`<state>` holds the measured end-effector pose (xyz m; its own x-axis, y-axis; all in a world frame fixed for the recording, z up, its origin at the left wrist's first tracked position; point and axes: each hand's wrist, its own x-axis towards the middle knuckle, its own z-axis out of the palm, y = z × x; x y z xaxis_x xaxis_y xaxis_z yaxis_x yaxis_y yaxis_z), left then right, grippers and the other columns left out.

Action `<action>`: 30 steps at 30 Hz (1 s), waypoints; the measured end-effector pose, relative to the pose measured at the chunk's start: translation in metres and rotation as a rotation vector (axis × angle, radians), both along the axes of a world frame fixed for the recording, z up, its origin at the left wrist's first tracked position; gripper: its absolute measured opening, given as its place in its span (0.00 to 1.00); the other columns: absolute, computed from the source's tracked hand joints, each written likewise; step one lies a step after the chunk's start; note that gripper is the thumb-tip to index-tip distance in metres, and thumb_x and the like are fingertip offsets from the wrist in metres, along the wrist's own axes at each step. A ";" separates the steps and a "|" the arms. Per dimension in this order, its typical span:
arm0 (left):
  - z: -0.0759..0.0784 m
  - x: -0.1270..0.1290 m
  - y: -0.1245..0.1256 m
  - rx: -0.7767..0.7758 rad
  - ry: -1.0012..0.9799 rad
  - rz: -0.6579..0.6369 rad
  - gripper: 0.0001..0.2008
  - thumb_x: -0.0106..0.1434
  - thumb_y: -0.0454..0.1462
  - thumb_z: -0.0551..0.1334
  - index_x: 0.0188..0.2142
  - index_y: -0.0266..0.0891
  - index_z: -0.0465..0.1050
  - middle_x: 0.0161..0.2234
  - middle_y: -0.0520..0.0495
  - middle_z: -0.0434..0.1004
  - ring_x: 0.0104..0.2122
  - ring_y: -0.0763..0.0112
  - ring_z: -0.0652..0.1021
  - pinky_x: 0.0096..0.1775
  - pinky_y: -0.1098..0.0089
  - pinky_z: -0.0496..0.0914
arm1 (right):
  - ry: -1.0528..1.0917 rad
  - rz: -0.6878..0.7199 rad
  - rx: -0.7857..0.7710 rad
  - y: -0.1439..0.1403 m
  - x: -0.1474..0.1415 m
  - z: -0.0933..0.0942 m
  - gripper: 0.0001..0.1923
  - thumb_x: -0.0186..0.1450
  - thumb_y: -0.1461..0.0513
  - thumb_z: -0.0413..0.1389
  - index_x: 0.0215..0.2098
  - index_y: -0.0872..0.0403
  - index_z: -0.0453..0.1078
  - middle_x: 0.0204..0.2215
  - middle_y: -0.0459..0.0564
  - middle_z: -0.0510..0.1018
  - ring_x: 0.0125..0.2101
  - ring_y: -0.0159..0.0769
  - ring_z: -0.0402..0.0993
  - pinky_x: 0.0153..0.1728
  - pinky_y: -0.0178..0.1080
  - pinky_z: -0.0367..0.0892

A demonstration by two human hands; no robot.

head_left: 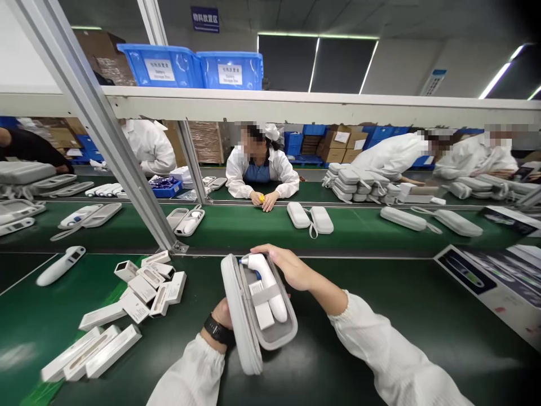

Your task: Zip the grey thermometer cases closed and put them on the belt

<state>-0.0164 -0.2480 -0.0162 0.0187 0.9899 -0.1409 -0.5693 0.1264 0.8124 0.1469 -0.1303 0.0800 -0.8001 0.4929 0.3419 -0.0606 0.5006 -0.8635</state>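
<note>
A grey zip case (276, 338) stands open and tilted between my hands above the green work surface. Inside it, a white ear thermometer (268, 282) with a blue tip lies under a grey strap, beside a small white box (264, 316). My left hand (223, 313), with a black watch at its wrist, grips the case from the left and below; most of its fingers are hidden behind the lid. Along the case's upper right rim rests my right hand (289, 266), fingers stretched out flat over the thermometer's head end.
Several small white boxes (143, 287) and a loose thermometer (61, 268) lie to the left. A printed carton (486, 287) stands at right. Beyond, a green conveyor (236, 225) carries grey cases; co-workers in white sit behind it. A metal post (110, 141) rises at left.
</note>
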 end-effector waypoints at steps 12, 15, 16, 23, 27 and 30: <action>0.014 0.000 -0.005 0.056 -0.261 -0.222 0.53 0.33 0.72 0.64 0.47 0.33 0.76 0.45 0.33 0.80 0.56 0.35 0.72 0.52 0.47 0.67 | 0.085 -0.062 -0.133 0.002 -0.013 -0.026 0.28 0.74 0.44 0.39 0.54 0.51 0.69 0.45 0.52 0.78 0.46 0.43 0.73 0.48 0.45 0.69; 0.006 -0.001 -0.002 0.154 -0.349 -0.299 0.48 0.40 0.69 0.64 0.47 0.33 0.76 0.48 0.34 0.79 0.57 0.36 0.70 0.57 0.47 0.63 | 0.095 -0.074 -0.074 0.006 -0.013 -0.031 0.28 0.74 0.45 0.39 0.52 0.53 0.71 0.43 0.53 0.78 0.45 0.43 0.73 0.49 0.46 0.68; 0.006 -0.001 -0.002 0.179 -0.363 -0.328 0.46 0.42 0.68 0.64 0.47 0.33 0.77 0.48 0.34 0.79 0.58 0.37 0.70 0.58 0.46 0.62 | 0.101 -0.071 -0.048 0.007 -0.013 -0.032 0.27 0.75 0.45 0.39 0.51 0.53 0.71 0.43 0.53 0.78 0.46 0.43 0.73 0.50 0.46 0.67; 0.010 -0.006 0.002 0.200 -0.331 -0.414 0.43 0.42 0.62 0.70 0.50 0.34 0.77 0.49 0.35 0.79 0.59 0.38 0.69 0.57 0.47 0.64 | 0.128 -0.042 -0.022 0.002 -0.013 -0.027 0.25 0.76 0.48 0.39 0.56 0.52 0.69 0.50 0.53 0.77 0.48 0.43 0.74 0.52 0.46 0.67; 0.007 -0.008 0.002 0.139 -0.288 -0.376 0.43 0.38 0.62 0.73 0.46 0.34 0.78 0.47 0.34 0.80 0.56 0.36 0.72 0.55 0.48 0.68 | 0.170 -0.021 0.013 0.000 -0.013 -0.022 0.22 0.75 0.51 0.43 0.57 0.52 0.69 0.53 0.53 0.76 0.52 0.43 0.72 0.55 0.46 0.65; 0.008 -0.010 0.003 0.135 -0.230 -0.316 0.40 0.37 0.58 0.75 0.45 0.33 0.79 0.47 0.33 0.80 0.55 0.34 0.73 0.53 0.47 0.69 | 0.208 -0.063 0.004 0.000 -0.013 -0.025 0.21 0.75 0.51 0.43 0.58 0.51 0.68 0.52 0.53 0.75 0.50 0.42 0.73 0.53 0.46 0.66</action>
